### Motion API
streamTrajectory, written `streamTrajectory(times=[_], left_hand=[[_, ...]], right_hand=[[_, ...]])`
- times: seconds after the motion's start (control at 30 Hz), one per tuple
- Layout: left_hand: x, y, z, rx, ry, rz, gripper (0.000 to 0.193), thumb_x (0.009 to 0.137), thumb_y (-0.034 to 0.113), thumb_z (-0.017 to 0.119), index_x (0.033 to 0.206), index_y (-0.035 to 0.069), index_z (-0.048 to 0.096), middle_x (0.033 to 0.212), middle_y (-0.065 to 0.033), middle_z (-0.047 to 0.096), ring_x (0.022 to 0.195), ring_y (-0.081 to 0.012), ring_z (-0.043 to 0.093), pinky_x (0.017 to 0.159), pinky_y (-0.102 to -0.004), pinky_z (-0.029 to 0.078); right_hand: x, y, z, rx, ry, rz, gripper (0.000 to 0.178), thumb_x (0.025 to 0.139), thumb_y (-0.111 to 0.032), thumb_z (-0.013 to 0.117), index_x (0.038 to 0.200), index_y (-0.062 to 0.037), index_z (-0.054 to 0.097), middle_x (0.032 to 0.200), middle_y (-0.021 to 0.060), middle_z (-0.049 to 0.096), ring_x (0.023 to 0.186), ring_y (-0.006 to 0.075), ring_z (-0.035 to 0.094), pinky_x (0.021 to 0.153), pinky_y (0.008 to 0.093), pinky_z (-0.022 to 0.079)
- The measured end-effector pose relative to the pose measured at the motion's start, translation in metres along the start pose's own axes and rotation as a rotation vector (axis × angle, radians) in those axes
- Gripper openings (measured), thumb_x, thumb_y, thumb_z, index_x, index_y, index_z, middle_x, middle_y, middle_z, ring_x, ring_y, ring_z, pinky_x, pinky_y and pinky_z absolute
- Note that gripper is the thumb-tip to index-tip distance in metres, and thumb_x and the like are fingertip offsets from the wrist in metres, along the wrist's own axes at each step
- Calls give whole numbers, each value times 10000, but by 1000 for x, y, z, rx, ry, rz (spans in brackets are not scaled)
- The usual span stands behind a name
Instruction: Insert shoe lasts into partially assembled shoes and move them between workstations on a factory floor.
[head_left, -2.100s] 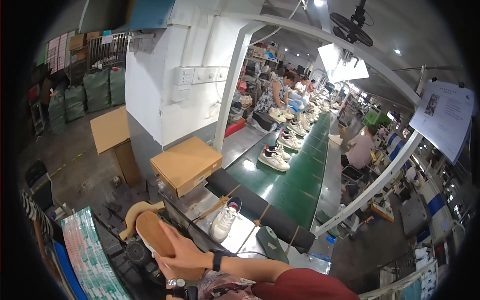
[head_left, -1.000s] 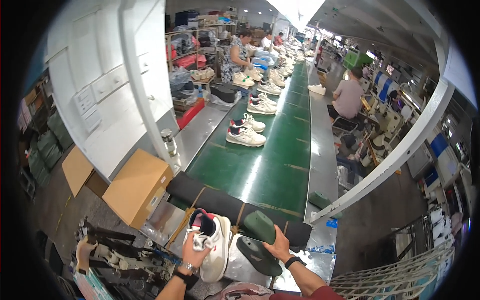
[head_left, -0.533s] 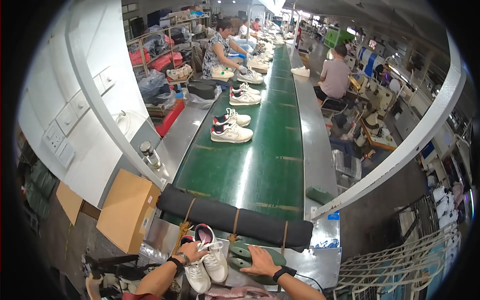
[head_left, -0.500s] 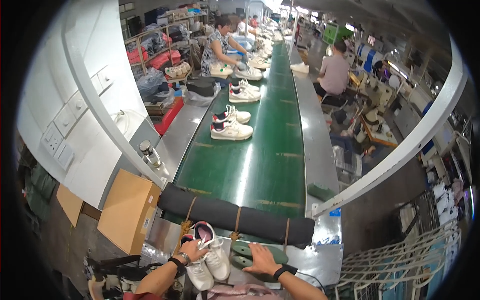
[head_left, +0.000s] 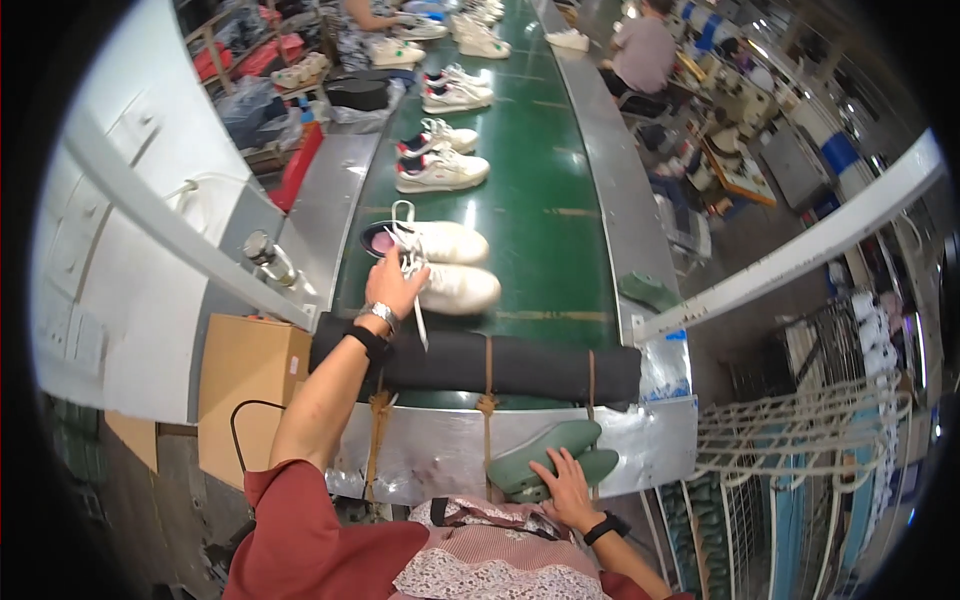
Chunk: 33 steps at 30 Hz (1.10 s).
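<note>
My left hand, with a watch and a black band at the wrist, is closed at the laced openings of a pair of white sneakers. The two shoes lie side by side near the close end of the green conveyor belt, toes to the right, one loose lace hanging. At the metal end plate, my right hand grips a pair of green shoe lasts, its fingers over their upper side. They lie at a slant, one partly under the other.
A black roll tied with cords spans the belt's near end. Farther up stand several white sneakers. Another green last rests on the right ledge. A cardboard box and metal flask are left; a white post rises right.
My left hand has carried the white sneakers from the near metal plate over the black roll onto the belt, turning their toes rightward. My right hand has turned the green lasts. The view has tilted down.
</note>
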<state>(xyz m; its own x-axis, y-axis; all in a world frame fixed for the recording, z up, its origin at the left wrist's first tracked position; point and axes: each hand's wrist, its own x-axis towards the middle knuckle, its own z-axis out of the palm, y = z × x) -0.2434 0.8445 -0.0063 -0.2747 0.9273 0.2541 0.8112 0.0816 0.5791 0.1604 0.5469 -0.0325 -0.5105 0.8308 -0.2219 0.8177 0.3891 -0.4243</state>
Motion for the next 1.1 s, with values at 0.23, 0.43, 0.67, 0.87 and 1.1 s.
streamTrajectory(times=[0.23, 0.43, 0.67, 0.87, 1.1], left_hand=[[-268, 31, 155, -277, -893, 117, 602, 888, 416, 713, 1281, -18, 573, 1224, -240, 623, 1138, -397, 593, 1005, -467, 468], [-332, 62, 152, -630, -1164, -120, 465, 962, 273, 672, 1293, -42, 586, 1240, -198, 633, 1099, -292, 621, 949, -411, 490], [-400, 169, 109, -981, -1380, -386, 877, 792, 74, 841, 1524, 26, 359, 1349, -120, 589, 1217, -232, 579, 1030, -352, 490], [-478, 289, 161, -908, -1766, -284, 968, 757, 31, 838, 1564, 29, 303, 1408, -121, 553, 1250, -216, 568, 1056, -358, 477], [-640, 423, 326, -371, -1557, 460, 971, 658, 374, 863, 1452, -4, 451, 1228, -275, 661, 1153, -407, 648, 1001, -433, 507]], right_hand=[[-45, -5, 67, 1100, 753, 1019, 832, 816, -278, 817, 1481, 5, 404, 1447, 225, 482, 1345, 375, 451, 1119, 460, 379], [-43, -25, 109, 1688, 541, 1073, 1161, 864, -523, 756, 1609, -33, 13, 1621, 231, 209, 1515, 337, 225, 1217, 426, 272], [-142, 1, 85, 1906, 796, 985, 868, 907, -384, 737, 1571, -53, 288, 1512, 165, 434, 1380, 290, 451, 1111, 403, 435], [-288, 75, 86, 1786, 1003, 1216, 865, 876, -251, 774, 1566, -50, 292, 1387, 150, 534, 1255, 247, 557, 994, 371, 500], [-465, 253, 149, 1363, 1189, 1453, 936, 832, -236, 813, 1559, -8, 270, 1374, 156, 526, 1198, 269, 565, 1004, 383, 467]])
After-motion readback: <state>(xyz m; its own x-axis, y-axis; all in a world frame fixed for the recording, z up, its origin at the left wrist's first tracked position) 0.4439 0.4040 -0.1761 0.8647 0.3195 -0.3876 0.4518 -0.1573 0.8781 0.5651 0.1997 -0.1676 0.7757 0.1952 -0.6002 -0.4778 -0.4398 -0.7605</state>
